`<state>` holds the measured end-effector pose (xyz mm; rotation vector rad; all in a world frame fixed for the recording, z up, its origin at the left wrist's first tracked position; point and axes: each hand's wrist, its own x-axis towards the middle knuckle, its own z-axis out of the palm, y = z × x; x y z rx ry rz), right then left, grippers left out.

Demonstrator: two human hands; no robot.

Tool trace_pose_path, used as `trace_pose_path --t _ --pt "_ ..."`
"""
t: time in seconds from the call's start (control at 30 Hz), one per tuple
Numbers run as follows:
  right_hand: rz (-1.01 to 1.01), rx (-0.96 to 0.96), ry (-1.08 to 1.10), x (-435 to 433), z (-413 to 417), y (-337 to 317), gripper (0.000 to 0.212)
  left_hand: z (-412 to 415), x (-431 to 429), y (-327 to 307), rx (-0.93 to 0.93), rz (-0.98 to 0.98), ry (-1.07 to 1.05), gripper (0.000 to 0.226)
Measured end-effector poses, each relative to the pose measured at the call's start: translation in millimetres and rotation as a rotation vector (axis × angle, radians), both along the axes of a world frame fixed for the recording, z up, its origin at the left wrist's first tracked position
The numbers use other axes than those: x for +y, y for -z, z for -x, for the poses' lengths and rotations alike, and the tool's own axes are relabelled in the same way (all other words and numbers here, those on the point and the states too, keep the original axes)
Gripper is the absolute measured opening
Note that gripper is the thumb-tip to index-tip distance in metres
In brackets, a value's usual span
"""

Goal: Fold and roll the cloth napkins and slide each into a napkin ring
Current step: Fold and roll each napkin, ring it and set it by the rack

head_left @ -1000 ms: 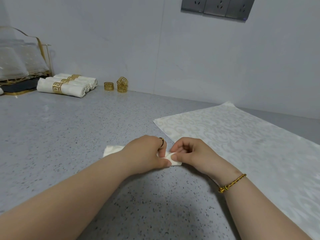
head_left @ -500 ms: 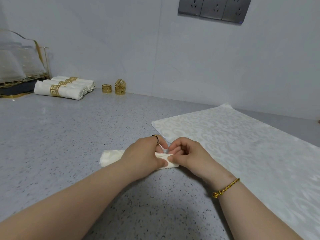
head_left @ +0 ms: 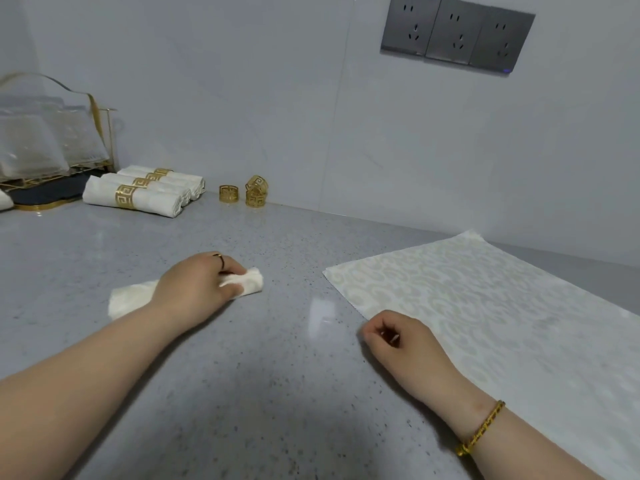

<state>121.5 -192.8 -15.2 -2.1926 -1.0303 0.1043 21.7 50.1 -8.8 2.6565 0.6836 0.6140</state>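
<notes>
Left hand (head_left: 194, 289) curling round rolled napkin (head_left: 251, 284), gripping it on counter (head_left: 277, 375); roll ends sticking out both sides. Right hand (head_left: 391, 336) resting on counter, fingers loosely curled, holding nothing, just beside flat napkin (head_left: 485, 306). Ringed napkin rolls (head_left: 138, 195) lying back left, loose gold napkin rings (head_left: 228, 194) sitting beside them. Gold wire rack (head_left: 100, 140) holding translucent packets.

Soft even light, faint glare on the countertop (head_left: 322, 317), diffuse arm shadows, wide-angle edge bending, slight blur
</notes>
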Motion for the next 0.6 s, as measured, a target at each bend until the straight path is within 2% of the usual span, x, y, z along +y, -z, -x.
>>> trace_pose_path --t 0.1,0.2,0.27,0.37,0.47,0.6 --pt "0.152 -0.104 -0.047 25.3 -17.9 -8.8 0.018 -3.1 21.0 3.8 -0.063 0.041 -0.033 0.024" --pt "0.172 -0.199 -0.069 66.5 -42.0 -15.7 0.011 -7.2 28.0 6.8 -0.055 0.034 0.020 0.022" --pt "0.189 -0.246 -0.075 108.8 -61.6 -16.3 0.015 -9.0 35.1 10.0 -0.077 0.051 0.059 0.017" --pt "0.186 -0.241 -0.049 172.4 -87.7 -19.3 0.026 -9.5 38.2 12.2 -0.103 0.056 0.100 0.017" --pt "0.129 -0.157 -0.001 232.5 -108.7 -23.1 0.038 -10.1 38.3 12.3 -0.100 0.066 0.119 0.009" --pt "0.080 -0.133 0.049 296.7 -134.3 -24.5 0.042 -13.4 46.6 18.7 -0.147 0.071 0.110 0.009"
